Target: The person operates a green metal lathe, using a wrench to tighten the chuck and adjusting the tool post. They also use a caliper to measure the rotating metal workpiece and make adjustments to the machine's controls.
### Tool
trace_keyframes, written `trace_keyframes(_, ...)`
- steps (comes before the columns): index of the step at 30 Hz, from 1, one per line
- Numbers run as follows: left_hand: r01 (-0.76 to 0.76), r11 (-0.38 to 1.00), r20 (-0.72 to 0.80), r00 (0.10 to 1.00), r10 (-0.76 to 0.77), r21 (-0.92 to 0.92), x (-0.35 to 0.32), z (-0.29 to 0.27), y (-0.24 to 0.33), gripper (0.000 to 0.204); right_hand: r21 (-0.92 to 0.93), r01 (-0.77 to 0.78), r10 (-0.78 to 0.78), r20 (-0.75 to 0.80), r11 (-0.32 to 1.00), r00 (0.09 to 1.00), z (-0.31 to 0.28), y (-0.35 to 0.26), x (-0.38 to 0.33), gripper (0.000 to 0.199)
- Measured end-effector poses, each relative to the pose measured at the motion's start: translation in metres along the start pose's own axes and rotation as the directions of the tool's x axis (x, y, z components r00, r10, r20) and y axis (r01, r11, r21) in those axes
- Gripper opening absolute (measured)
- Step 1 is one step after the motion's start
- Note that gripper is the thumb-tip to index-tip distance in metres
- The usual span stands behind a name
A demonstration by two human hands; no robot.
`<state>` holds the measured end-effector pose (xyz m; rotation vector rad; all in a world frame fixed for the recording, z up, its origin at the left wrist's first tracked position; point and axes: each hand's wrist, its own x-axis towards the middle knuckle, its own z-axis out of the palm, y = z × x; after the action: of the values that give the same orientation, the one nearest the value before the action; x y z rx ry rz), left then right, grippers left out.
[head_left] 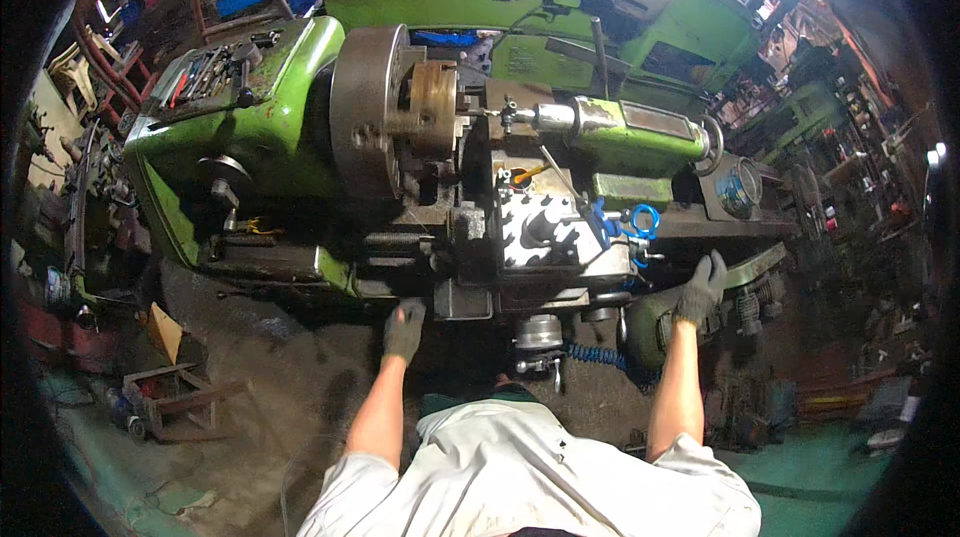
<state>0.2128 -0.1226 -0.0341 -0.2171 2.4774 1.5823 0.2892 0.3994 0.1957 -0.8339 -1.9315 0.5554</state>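
A large green lathe (285, 97) stands before me. Its big chuck (368, 117) carries a brownish metal ring (433, 102); both look smeared as if turning. My left hand (403, 332), in a dark grey glove, is curled at the carriage's lower front edge, left of a grey box-like part (464, 300); what its fingers hold, if anything, is hidden. My right hand (702, 291), gloved too, has its fingers stretched out over the front right of the bed, beside a rounded green housing (655, 327). Between the hands sits a round metal handwheel (540, 332) with a crank.
Small tools (205, 72) lie on the headstock. On the carriage are a spotted white plate (545, 227), a yellow-handled tool (528, 175) and a coiled blue hose (643, 222). The tailstock (640, 137) stands right. A wooden frame (185, 399) rests on the floor at left.
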Motion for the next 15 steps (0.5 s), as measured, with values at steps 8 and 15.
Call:
trace_keyframes(8, 0.182, 0.788, 0.514, 0.837, 0.190, -0.588, 0.158, 0.035, 0.213, 0.101, -0.662, 0.197, 0.379, 0.618, 0.723, 0.688, -0.154, 0.303, -0.196, 0.047)
trace_keyframes(15, 0.255, 0.852, 0.621, 0.777, 0.101, -0.457, 0.222, 0.072, 0.252, 0.100, -0.776, 0.045, 0.776, 0.630, 0.629, 0.010, -0.249, 0.277, -0.365, 0.042)
